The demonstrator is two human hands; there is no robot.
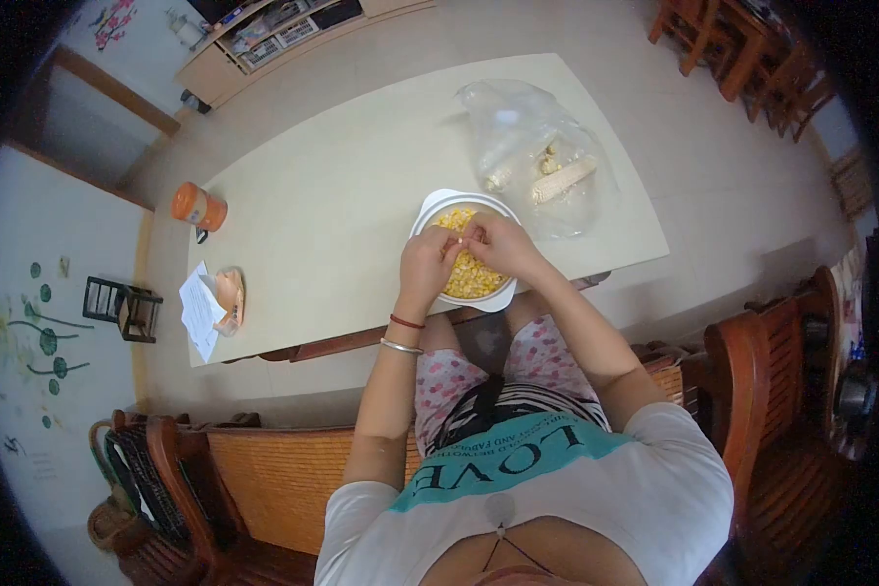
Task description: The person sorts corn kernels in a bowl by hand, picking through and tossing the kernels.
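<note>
A white bowl (430, 207) with two side handles stands near the table's front edge, holding loose yellow corn kernels (471, 276). Over it, the fingertips of my left hand (428, 262) and my right hand (500, 246) meet in a pinch. Between them shows a tiny pale bit that looks like a corn kernel; the fingers hide most of it. To the right of the bowl lies a clear plastic bag (506, 115) with stripped corn cobs (564, 182) in it.
An orange canister (198, 206) stands at the table's left end. Papers (201, 311) and an orange-toned packet (230, 301) lie near its front left corner. A wooden bench (283, 479) is behind me, a wooden armchair (752, 381) to my right.
</note>
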